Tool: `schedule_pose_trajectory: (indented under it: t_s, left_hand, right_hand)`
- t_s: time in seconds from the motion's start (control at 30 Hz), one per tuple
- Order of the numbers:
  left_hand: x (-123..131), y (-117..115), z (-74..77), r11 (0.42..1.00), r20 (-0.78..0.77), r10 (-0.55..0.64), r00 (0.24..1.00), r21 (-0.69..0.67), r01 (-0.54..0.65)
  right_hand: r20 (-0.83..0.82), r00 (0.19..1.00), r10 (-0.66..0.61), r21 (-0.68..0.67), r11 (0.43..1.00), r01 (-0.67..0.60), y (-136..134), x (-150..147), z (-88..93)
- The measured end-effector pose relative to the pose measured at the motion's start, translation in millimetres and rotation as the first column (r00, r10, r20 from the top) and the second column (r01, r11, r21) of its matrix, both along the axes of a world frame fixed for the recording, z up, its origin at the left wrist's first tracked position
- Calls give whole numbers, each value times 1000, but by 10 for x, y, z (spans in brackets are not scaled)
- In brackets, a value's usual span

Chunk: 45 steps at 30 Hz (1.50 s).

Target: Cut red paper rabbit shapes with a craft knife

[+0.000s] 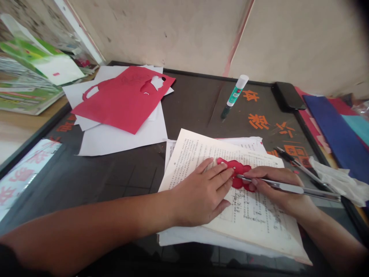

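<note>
- Red paper cutout (236, 177) lies on an open printed book (253, 215), under both hands.
- Left hand (198, 196) rests flat and open, its fingertips (227, 173) pressing the cutout's left side.
- Right hand (276, 188) has a narrow grip, holding a slim metal craft knife (288, 188) whose tip touches the cutout.
- Glue stick (235, 90) lies on the dark table (190, 92), beyond the book.
- Red paper sheet (123, 98) with cut-out holes lies on white paper (121, 140), left of the glue stick.
- Black phone (288, 96) and two pens (300, 165) lie toward the right.
</note>
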<state>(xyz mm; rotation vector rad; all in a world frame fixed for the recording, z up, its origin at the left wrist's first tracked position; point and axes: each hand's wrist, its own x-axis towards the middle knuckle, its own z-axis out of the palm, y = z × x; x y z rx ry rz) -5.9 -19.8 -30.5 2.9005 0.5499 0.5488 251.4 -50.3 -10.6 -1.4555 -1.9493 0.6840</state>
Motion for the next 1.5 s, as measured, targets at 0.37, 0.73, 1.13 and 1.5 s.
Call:
schedule_pose_trajectory:
  t_s: [0.37, 0.73, 1.13, 1.5]
  left_hand:
    - [17, 15, 16, 1000, -20, -15, 1000, 15, 16]
    - [3, 5, 31, 999, -42, -49, 998, -12, 49]
    - [15, -2, 26, 998, -23, -57, 998, 11, 57]
    - [0, 10, 64, 999, 26, -39, 999, 11, 39]
  right_hand:
    - [84, 992, 90, 93, 991, -98, -37, -164, 97]
    - [61, 984, 166, 120, 978, -172, -40, -97, 42]
    - [13, 983, 182, 92, 979, -183, -36, -81, 40]
    - [45, 997, 63, -14, 998, -63, -70, -151, 57]
